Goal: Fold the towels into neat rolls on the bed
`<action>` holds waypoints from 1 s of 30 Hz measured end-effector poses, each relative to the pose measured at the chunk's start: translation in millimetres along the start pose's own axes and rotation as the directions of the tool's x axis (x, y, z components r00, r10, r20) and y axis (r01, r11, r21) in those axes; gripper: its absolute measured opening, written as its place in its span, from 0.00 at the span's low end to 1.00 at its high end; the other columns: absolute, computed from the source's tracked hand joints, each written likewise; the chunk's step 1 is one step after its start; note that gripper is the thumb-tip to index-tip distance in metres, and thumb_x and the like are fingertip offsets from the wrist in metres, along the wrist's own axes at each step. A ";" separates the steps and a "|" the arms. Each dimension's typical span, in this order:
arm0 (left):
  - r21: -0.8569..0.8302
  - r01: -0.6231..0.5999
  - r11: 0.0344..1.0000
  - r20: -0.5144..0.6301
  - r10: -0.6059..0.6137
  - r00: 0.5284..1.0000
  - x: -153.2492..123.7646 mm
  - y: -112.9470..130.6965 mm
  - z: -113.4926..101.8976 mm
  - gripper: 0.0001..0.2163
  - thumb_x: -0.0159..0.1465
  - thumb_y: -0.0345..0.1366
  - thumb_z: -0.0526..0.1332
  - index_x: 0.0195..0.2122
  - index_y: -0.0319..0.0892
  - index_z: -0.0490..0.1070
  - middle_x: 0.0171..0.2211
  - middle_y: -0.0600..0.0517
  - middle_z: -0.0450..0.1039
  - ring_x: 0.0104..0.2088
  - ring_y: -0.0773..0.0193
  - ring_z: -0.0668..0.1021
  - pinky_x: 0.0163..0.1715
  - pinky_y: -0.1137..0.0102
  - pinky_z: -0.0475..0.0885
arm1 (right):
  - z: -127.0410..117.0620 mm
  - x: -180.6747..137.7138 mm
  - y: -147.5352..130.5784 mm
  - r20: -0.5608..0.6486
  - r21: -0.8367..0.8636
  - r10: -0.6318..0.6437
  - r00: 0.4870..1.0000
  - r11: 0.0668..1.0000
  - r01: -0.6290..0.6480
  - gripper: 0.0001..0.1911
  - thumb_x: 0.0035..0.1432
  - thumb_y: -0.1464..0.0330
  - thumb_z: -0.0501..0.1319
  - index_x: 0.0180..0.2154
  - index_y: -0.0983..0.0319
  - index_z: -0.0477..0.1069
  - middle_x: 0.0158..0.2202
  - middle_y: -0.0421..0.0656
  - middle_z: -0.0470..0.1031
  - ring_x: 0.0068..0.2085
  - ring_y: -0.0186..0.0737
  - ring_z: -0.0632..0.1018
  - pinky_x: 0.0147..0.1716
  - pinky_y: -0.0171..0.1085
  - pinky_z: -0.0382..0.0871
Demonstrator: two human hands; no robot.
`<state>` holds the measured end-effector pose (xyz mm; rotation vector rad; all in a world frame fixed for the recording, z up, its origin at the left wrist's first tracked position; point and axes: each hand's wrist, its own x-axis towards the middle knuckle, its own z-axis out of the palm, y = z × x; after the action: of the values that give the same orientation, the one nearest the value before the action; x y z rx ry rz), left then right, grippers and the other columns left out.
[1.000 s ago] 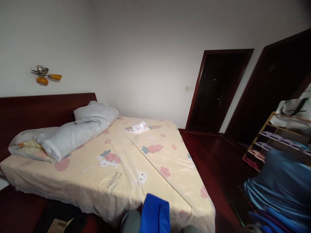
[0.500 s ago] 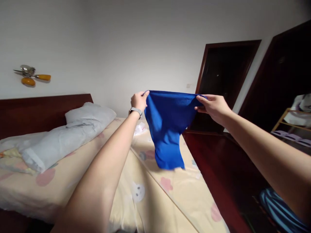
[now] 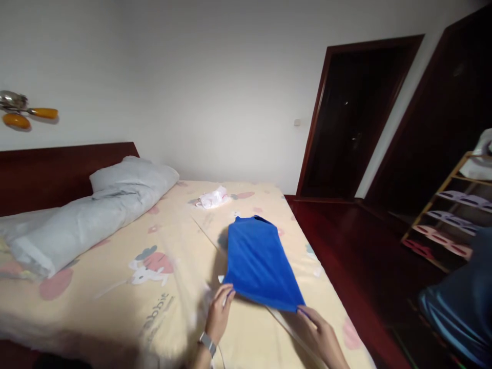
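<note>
The bedsheet [image 3: 180, 302] reads "abbi", the rest too blurred.

Bed [image 3: 180, 246] in a carrot-print sheet [image 3: 126, 241]

The cream sheet shows carrots, rabbits and flowers, with a long crease running toward the near right. A puffy grey quilt [image 3: 92, 215] lies bunched along the headboard end. A crumpled white cloth [image 3: 213, 198] rests near the far edge. Right of centre a blue cloth [image 3: 257, 259] spreads over the sheet; how much of it touches is hard to tell.
</note>
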<state>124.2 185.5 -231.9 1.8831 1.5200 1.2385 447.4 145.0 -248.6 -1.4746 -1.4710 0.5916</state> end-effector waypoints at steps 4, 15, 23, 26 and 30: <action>0.099 0.022 0.995 0.292 -0.050 0.955 -32.9 -34.7 15.9 0.15 0.69 0.43 0.51 0.37 0.51 0.78 0.40 0.51 0.79 0.44 0.56 0.80 0.48 0.65 0.74 | 20.2 -23.8 42.0 0.104 -0.042 0.036 0.994 0.999 -0.032 0.17 0.60 0.52 0.55 0.37 0.51 0.80 0.43 0.40 0.82 0.48 0.55 0.81 0.51 0.51 0.77; 0.332 -0.020 0.943 0.477 -0.149 0.866 -43.0 -46.0 -11.6 0.18 0.69 0.45 0.54 0.27 0.43 0.74 0.30 0.49 0.77 0.34 0.62 0.78 0.36 0.72 0.66 | 4.4 -48.4 35.2 0.429 -0.101 0.096 0.898 0.993 -0.058 0.23 0.64 0.51 0.54 0.41 0.58 0.81 0.44 0.47 0.82 0.47 0.51 0.80 0.50 0.44 0.71; 0.242 0.076 0.967 0.495 -0.190 0.848 -57.1 -34.6 -34.7 0.12 0.66 0.42 0.57 0.34 0.43 0.79 0.35 0.49 0.81 0.38 0.60 0.79 0.39 0.72 0.68 | 7.6 -49.4 35.1 0.358 -0.215 0.043 0.933 0.976 0.038 0.21 0.63 0.51 0.55 0.40 0.58 0.80 0.46 0.48 0.80 0.50 0.52 0.77 0.55 0.47 0.66; 0.245 0.106 0.964 0.409 -0.202 0.890 -52.8 -35.3 -29.9 0.12 0.67 0.40 0.56 0.36 0.42 0.79 0.35 0.49 0.81 0.36 0.61 0.79 0.37 0.73 0.68 | 18.3 -41.0 39.8 0.321 -0.216 0.125 0.939 0.975 -0.056 0.23 0.64 0.52 0.53 0.42 0.60 0.78 0.47 0.49 0.80 0.50 0.49 0.78 0.54 0.43 0.68; 0.319 0.122 0.940 0.322 -0.228 0.919 -38.8 -41.8 -13.8 0.12 0.68 0.38 0.55 0.37 0.42 0.77 0.34 0.49 0.80 0.35 0.63 0.79 0.35 0.73 0.67 | 27.4 -30.5 47.3 0.278 -0.266 0.223 0.934 0.952 -0.148 0.25 0.63 0.50 0.50 0.42 0.61 0.76 0.44 0.50 0.81 0.47 0.52 0.80 0.48 0.45 0.70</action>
<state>89.4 159.8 -271.5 1.9624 1.6913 0.5724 442.4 131.2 -309.5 -1.7896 -1.6980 0.8087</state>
